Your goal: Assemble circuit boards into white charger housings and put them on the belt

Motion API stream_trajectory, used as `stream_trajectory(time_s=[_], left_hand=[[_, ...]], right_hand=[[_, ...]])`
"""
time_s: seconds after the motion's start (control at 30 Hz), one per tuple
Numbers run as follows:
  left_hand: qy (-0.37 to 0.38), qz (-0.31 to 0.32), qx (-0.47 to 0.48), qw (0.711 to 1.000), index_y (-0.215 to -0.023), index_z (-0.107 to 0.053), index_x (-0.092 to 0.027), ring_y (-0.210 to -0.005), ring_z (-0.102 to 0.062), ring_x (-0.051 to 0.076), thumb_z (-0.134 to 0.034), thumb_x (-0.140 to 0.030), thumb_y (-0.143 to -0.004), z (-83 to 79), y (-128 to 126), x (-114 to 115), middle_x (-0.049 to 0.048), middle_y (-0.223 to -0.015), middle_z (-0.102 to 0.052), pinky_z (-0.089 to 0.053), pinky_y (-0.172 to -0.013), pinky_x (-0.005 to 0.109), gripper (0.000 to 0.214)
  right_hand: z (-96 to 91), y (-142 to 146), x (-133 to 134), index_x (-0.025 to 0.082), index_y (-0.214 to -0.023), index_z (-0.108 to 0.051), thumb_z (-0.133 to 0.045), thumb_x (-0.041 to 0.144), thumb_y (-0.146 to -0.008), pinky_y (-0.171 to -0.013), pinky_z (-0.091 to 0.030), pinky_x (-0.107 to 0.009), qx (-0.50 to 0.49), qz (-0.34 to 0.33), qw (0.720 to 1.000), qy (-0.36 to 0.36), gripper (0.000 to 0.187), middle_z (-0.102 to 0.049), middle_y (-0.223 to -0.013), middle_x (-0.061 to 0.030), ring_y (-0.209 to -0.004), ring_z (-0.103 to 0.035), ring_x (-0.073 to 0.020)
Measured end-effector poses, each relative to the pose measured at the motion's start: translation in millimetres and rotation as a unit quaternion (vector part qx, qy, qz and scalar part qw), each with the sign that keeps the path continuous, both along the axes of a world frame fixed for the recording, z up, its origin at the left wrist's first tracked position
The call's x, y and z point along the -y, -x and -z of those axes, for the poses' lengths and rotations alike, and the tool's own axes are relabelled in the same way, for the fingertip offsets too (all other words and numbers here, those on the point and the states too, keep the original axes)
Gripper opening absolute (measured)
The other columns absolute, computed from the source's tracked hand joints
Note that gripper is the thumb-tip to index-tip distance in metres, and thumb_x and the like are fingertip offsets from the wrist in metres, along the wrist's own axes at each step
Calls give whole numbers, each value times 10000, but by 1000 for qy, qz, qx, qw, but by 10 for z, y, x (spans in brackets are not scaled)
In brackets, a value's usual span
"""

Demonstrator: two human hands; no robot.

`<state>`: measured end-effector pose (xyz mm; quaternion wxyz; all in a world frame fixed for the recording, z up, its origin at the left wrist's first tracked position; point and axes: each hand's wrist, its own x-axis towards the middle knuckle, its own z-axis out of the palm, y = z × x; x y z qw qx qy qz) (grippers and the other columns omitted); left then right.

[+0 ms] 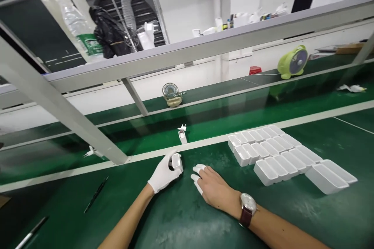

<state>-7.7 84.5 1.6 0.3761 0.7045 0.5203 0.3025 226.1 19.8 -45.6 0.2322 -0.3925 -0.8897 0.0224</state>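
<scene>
My left hand [163, 173], in a white glove, grips a small white open-topped box [176, 161] between thumb and fingers, low over the green table. To its right, my right hand [213, 186] holds nothing that I can see. White covers sit on its fingertips, and its fingers are slightly bent and apart, pointing toward the box. Several rows of similar translucent white boxes [271, 148] stand on the table farther right. Beyond my left hand, a white box with a plug [182, 134] rests on the bright green strip.
Two pens, one dark [96, 194] and one lighter [31, 233], lie at the left. A slanted metal post [73, 113] rises beside a white plug [92, 151]. Farther back are a small fan [172, 94], a lime-green fan [293, 62] and a raised shelf [187, 52].
</scene>
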Motion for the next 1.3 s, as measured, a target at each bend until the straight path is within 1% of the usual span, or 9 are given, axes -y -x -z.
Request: stream_trajectory(time_s=[0.2, 0.37, 0.53, 0.7, 0.83, 0.97, 1.07, 1.2, 1.3], left_hand=[[27, -2, 54, 998, -1360, -495, -226, -1111, -637, 251, -707, -143, -641, 91, 25, 19, 75, -1285, -648, -510, -978, 409, 754], [85, -69, 282, 953, -1261, -576, -171, -1103, -603, 271, -860, -143, -542, 169, 174, -133, 84, -1185, -668, -450, -979, 404, 773], [128, -84, 420, 894, -1179, -635, -155, -1011, -603, 262, -845, -223, -595, 217, 287, -247, 76, -1043, -668, -432, -958, 442, 624], [148, -47, 466, 871, -956, -693, -157, -896, -585, 249, -785, -284, -668, 152, 354, -267, 75, -890, -633, -457, -881, 450, 328], [165, -27, 489, 856, -946, -675, -163, -834, -558, 209, -739, -302, -710, 141, 398, -282, 51, -821, -588, -459, -855, 411, 281], [174, -32, 505, 845, -1119, -640, -161, -807, -548, 171, -718, -315, -727, 186, 418, -287, 39, -882, -602, -455, -834, 370, 429], [175, -35, 508, 843, -1182, -622, -141, -846, -574, 173, -731, -305, -723, 223, 422, -291, 48, -934, -628, -455, -853, 363, 499], [166, -30, 496, 852, -1205, -635, -138, -951, -608, 220, -807, -263, -648, 237, 409, -272, 64, -985, -670, -453, -910, 385, 596], [120, -20, 378, 918, -1262, -629, -158, -1012, -613, 258, -861, -216, -574, 210, 365, -190, 63, -1024, -692, -455, -948, 410, 729]], right_hand=[[191, 34, -19, 123, -1240, -636, -522, 97, -908, -1091, -438, -540, -7, -13, 999, -31, 352, -599, -1318, -187, -1274, -521, -333], [85, 42, 10, 143, -1289, -614, -473, 146, -987, -1055, -498, -533, -52, -21, 998, -31, 333, -646, -1270, -178, -1249, -577, -308], [-81, 207, 283, 211, -1467, -459, -529, 283, -1003, -1164, -426, -413, -35, -186, 981, 42, 474, -550, -1465, -99, -1418, -444, -243], [-57, 685, 439, 385, -1448, -464, -434, 287, -1057, -1234, -281, -325, 38, -376, 919, 113, 405, -619, -1395, 62, -1386, -477, -111], [-150, 718, -133, 332, -1449, -482, -572, 392, -987, -1245, -220, -451, 56, -288, 950, 108, 475, -552, -1473, -14, -1431, -424, -217], [-233, 349, -852, 154, -1377, -555, -397, 264, -1049, -1179, -347, -444, 18, 15, 999, 35, 380, -549, -1454, -140, -1378, -485, -276], [-191, 193, -845, 58, -1353, -543, -344, 182, -1044, -1155, -373, -530, 15, 91, 996, 12, 388, -540, -1426, -237, -1356, -503, -324], [-89, 241, -297, 105, -1434, -477, -505, 319, -1014, -1180, -374, -506, 59, -5, 998, 15, 472, -478, -1503, -194, -1452, -380, -306], [-81, 234, -122, 170, -1466, -451, -503, 341, -1025, -1205, -337, -511, 84, -77, 993, 28, 476, -472, -1522, -145, -1468, -357, -270]])
